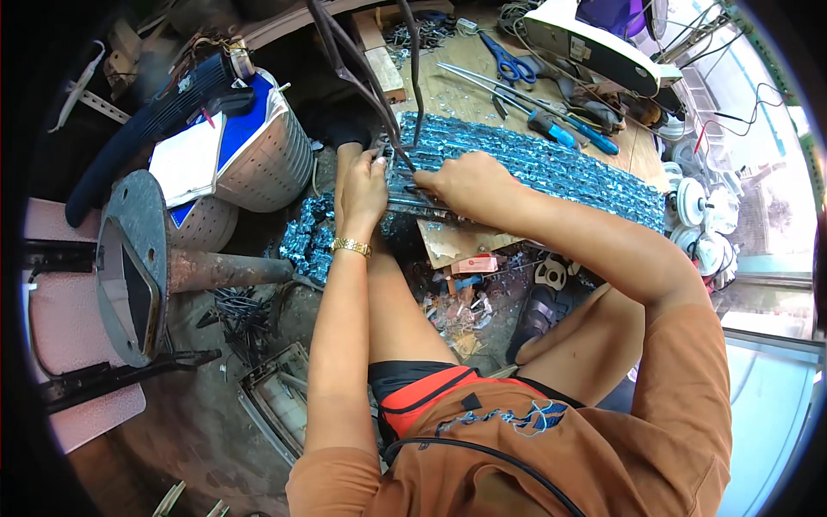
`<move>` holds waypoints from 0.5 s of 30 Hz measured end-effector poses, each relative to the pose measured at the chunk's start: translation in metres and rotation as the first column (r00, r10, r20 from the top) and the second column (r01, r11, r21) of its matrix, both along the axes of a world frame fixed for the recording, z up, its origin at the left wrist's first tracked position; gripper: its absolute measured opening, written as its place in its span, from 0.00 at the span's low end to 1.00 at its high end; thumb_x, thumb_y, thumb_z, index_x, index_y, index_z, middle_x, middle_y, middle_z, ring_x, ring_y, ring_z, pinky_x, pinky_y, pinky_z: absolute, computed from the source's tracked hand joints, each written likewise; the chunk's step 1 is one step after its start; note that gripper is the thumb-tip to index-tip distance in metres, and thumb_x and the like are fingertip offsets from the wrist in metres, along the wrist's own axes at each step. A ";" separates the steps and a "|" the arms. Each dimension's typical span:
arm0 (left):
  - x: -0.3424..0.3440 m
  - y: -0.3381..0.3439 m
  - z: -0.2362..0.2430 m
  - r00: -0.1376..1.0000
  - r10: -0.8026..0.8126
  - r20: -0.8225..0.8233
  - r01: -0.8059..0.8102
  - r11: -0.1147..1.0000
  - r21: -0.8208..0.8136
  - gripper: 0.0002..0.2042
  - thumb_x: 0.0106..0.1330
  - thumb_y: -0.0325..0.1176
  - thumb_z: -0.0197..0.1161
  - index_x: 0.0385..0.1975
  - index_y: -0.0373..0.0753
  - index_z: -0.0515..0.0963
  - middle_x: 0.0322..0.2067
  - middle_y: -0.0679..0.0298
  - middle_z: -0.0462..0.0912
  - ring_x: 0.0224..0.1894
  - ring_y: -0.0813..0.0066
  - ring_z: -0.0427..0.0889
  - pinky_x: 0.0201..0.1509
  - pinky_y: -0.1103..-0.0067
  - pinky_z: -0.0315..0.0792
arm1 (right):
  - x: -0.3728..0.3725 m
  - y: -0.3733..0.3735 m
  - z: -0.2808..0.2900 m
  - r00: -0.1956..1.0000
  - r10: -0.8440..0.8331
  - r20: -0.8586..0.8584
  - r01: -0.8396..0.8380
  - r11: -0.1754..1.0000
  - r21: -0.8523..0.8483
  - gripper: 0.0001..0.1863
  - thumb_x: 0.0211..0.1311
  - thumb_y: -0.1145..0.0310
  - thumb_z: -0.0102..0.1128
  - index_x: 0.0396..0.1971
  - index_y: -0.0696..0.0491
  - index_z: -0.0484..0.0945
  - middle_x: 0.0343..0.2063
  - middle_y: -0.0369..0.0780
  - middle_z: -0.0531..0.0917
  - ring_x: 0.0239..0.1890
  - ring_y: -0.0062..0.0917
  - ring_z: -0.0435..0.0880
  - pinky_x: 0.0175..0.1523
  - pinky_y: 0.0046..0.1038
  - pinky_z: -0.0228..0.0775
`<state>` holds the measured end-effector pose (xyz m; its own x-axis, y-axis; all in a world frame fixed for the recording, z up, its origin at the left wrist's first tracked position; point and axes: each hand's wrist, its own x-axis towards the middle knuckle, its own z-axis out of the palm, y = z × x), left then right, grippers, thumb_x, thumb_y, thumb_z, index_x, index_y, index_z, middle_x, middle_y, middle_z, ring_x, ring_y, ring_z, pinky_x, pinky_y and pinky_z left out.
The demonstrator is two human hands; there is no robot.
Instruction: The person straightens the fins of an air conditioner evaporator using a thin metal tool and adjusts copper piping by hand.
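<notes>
A long sheet of shiny blue crinkled strips [543, 169] lies along the wooden table, and a bunched pile of it [308, 237] hangs at the left. My left hand [370, 187] is closed at the sheet's left end, by a metal piece whose shape I cannot make out. My right hand [465, 188] is closed just right of it, over metal bars [420, 204] at the table's near edge; what its fingers hold is partly hidden. Dark bent rods [345, 60] come down from above to between my hands.
Blue scissors [512, 65], screwdrivers [594, 135] and a white appliance [577, 47] sit on the table [457, 95]. White round parts [693, 202] are at right. At left stand perforated metal drums [263, 177] bearing paper and a post with a plate [228, 271]. Scraps [457, 314] litter the floor.
</notes>
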<state>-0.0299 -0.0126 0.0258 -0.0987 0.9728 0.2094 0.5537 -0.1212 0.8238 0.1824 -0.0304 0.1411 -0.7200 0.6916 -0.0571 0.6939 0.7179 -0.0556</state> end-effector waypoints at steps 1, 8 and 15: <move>0.001 0.000 0.001 1.000 -0.002 -0.001 0.002 1.000 -0.001 0.17 0.76 0.35 0.57 0.55 0.28 0.82 0.50 0.41 0.85 0.54 0.44 0.84 0.60 0.61 0.74 | 0.001 0.000 0.000 1.000 -0.002 -0.001 0.002 1.000 -0.001 0.10 0.72 0.60 0.59 0.48 0.43 0.83 0.23 0.45 0.87 0.28 0.45 0.90 0.31 0.47 0.80; 0.002 0.001 -0.002 1.000 0.019 -0.022 -0.018 0.999 0.036 0.17 0.76 0.35 0.57 0.53 0.28 0.83 0.48 0.40 0.85 0.53 0.43 0.82 0.62 0.61 0.73 | 0.020 -0.004 -0.001 0.999 0.027 -0.044 -0.025 0.999 0.043 0.09 0.72 0.60 0.59 0.44 0.44 0.83 0.20 0.45 0.85 0.24 0.43 0.89 0.27 0.46 0.77; 0.008 0.001 0.003 0.999 0.020 -0.045 -0.020 1.000 -0.004 0.18 0.76 0.36 0.57 0.54 0.29 0.83 0.49 0.40 0.83 0.55 0.44 0.81 0.64 0.61 0.71 | 0.036 -0.008 0.003 1.000 0.010 -0.020 -0.009 1.000 0.026 0.09 0.72 0.59 0.58 0.46 0.44 0.83 0.19 0.44 0.84 0.24 0.44 0.88 0.27 0.46 0.76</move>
